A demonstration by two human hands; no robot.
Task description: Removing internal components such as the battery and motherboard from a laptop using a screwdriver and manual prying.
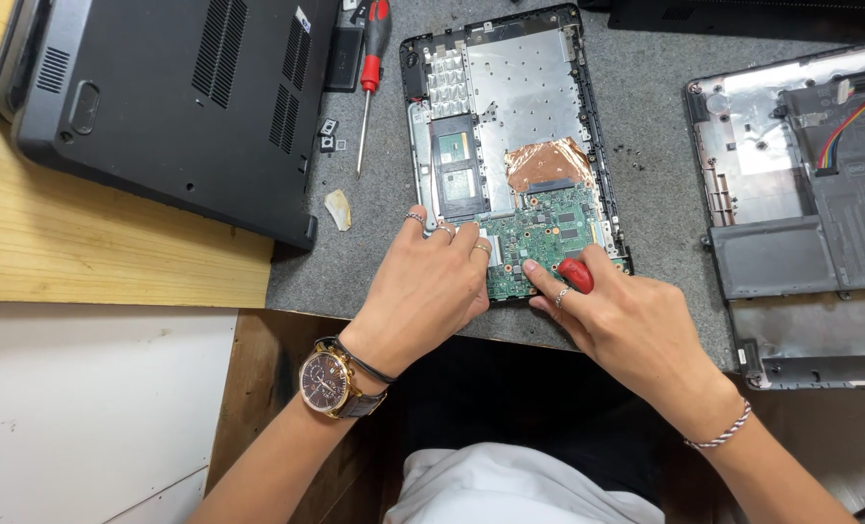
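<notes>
Red-handled screwdriver gripped in the right hand, left hand flat on the half-stripped laptop chassis, motherboard at six o'clock not yet out.

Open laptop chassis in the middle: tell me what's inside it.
The chassis holds a green circuit board, copper foil and a silver plate. The left hand and right hand cover the board's near edge.
</notes>
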